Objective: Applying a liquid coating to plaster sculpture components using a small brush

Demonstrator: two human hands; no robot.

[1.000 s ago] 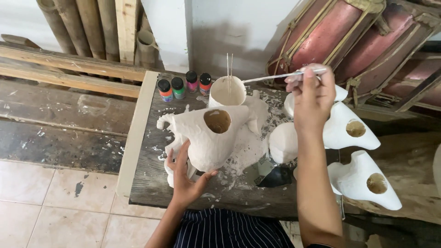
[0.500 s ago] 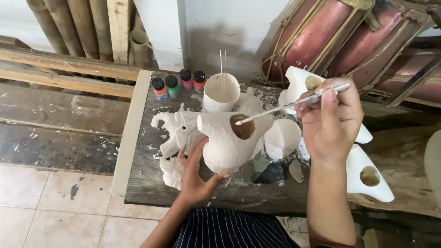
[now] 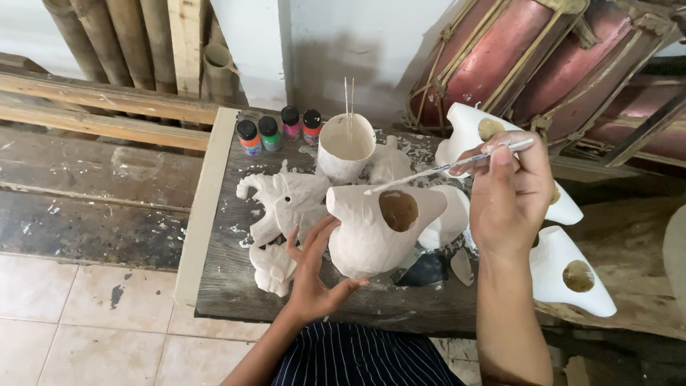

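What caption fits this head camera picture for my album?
Left hand steadies a white clay figure while right hand brushes it with a thin paintbrush.

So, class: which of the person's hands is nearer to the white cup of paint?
Right. The right hand holds a brush off to the side of the white cup; the left hand sits lower, touching the white figure.

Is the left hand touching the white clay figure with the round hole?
Touching. The head view shows the left hand with its fingers pressed against the side of the white figure.
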